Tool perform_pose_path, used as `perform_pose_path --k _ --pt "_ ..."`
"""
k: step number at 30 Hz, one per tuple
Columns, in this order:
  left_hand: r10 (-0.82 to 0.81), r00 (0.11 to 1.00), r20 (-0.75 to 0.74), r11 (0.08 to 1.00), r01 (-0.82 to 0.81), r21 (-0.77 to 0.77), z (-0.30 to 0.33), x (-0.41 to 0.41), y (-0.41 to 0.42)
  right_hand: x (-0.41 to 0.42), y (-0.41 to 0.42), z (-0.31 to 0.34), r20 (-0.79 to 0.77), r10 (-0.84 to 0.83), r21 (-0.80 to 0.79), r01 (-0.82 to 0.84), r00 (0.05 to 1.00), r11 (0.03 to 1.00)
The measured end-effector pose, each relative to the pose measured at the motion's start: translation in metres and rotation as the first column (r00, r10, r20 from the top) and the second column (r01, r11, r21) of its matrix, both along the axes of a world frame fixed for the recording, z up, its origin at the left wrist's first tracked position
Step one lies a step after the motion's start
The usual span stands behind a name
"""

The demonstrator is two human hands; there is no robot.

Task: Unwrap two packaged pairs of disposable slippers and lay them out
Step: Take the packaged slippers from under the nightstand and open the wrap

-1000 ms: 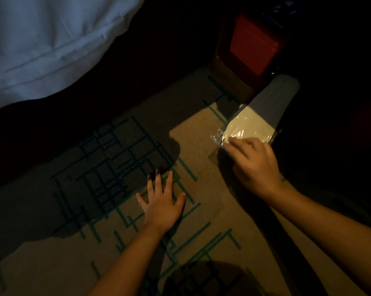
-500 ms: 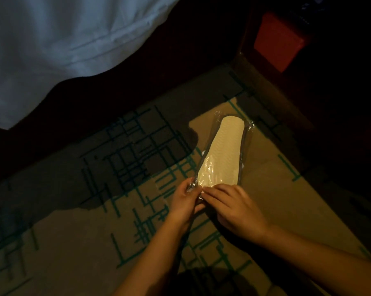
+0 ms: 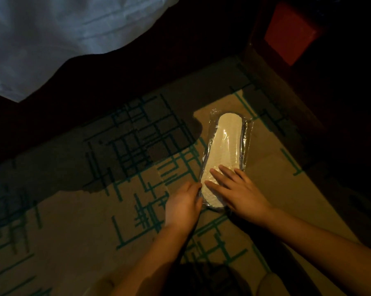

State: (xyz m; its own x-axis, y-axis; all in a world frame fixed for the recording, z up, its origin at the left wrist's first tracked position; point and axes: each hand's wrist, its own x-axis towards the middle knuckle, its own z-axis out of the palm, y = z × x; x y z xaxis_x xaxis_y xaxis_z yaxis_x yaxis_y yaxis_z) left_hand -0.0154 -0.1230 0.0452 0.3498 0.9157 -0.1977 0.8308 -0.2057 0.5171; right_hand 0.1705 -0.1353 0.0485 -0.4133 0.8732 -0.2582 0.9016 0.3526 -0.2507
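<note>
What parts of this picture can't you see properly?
- Head view: the near end of the slipper pack is under the right hand.
- The left hand hides its own fingers at the pack's edge.
- No second pack shows; the room's right side is too dark.
- The red box is too dim to identify.

**Wrapped slippers on the carpet, both hands at the near end**

A clear plastic packet of pale slippers (image 3: 224,154) lies flat on a tan carpet (image 3: 73,221) with green line patterns. The right hand (image 3: 240,192) rests flat, fingers spread, on the packet's near end. The left hand (image 3: 183,205) touches the packet's near left edge; its grip is unclear. White bedding (image 3: 52,39) hangs at upper left, and a red panel (image 3: 290,36) shows at upper right.
</note>
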Motion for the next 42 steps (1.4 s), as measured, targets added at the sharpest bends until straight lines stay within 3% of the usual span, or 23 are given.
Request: perform_pose_path --k 6,14,19,22,24,27,29,31,42 --pt "0.017 1.000 0.017 0.999 -0.017 0.044 0.006 -0.001 0.004 0.009 0.005 -0.004 -0.062 0.014 -0.061 -0.018 0.998 0.998" --pt "-0.208 0.976 0.060 0.977 0.204 0.067 0.010 -0.021 -0.012 0.015 0.040 0.003 -0.094 -0.020 -0.106 0.010 0.995 0.994" --pt "-0.382 0.923 -0.044 0.924 0.382 -0.016 0.009 -0.038 -0.010 0.009 0.040 -0.003 -0.114 -0.008 -0.097 -0.003 0.993 0.995" --pt "-0.264 0.963 -0.060 0.964 0.260 -0.057 0.011 -0.044 -0.014 0.009 0.036 -0.004 -0.116 -0.012 -0.079 0.002 0.993 0.997" --pt "-0.166 0.980 -0.114 0.985 0.170 0.022 0.016 -0.041 -0.018 0.011 0.034 -0.004 -0.118 -0.049 -0.016 0.048 0.992 0.999" --pt "-0.248 0.948 -0.198 0.956 0.273 0.109 0.018 -0.024 -0.024 0.016 0.029 -0.004 -0.086 -0.094 0.024 0.096 0.992 0.995" --pt "-0.354 0.908 -0.225 0.930 0.368 0.023 0.013 -0.012 -0.027 0.018 0.026 -0.007 -0.071 -0.080 -0.006 0.080 0.994 0.997" --pt "-0.351 0.909 -0.226 0.936 0.335 -0.105 0.003 -0.007 -0.032 0.019 0.024 -0.011 -0.064 -0.072 -0.038 0.070 0.995 0.997" --pt "-0.391 0.886 -0.247 0.915 0.345 -0.211 -0.021 -0.024 -0.045 0.019 0.052 -0.012 -0.071 -0.010 -0.051 0.006 0.997 0.999"
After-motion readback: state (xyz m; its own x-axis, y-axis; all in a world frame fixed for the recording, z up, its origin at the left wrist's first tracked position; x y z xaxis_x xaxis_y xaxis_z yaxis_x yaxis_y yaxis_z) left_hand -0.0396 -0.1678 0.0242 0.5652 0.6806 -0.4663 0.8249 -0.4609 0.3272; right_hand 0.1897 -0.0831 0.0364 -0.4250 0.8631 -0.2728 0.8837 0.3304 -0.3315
